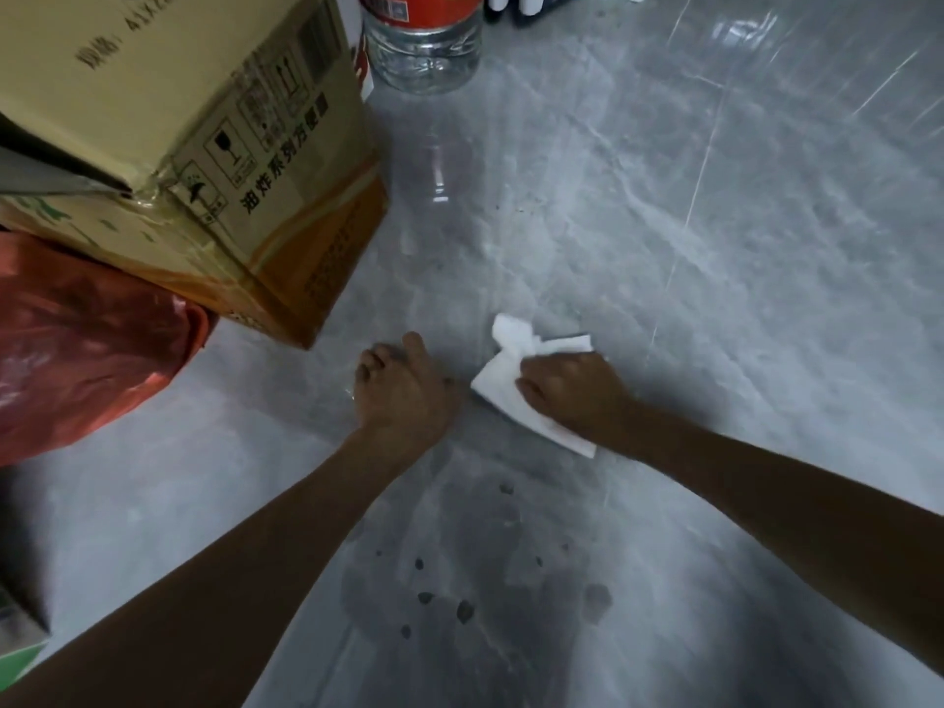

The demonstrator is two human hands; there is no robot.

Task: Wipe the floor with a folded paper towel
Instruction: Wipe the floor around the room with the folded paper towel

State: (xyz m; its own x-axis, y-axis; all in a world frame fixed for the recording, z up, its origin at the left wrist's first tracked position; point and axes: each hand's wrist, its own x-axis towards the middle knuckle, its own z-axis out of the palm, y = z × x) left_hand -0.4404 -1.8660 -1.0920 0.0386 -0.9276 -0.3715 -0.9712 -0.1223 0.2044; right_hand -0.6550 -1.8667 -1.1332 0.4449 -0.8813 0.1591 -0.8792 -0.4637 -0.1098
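Observation:
A white folded paper towel (511, 375) lies pressed on the grey marble-patterned floor (715, 247), with my right hand (572, 390) closed on its right side. My left hand (403, 390) rests on the floor just left of the towel, fingers curled down against the tile and holding nothing. Several dark wet spots (462, 610) and a damp smear mark the floor closer to me, between my forearms.
Stacked cardboard boxes (204, 145) stand at the upper left, their corner close to my left hand. A red plastic bag (76, 350) bulges below them. A large clear water bottle (424, 38) stands at the top centre. Another box corner (20, 620) shows at the lower left.

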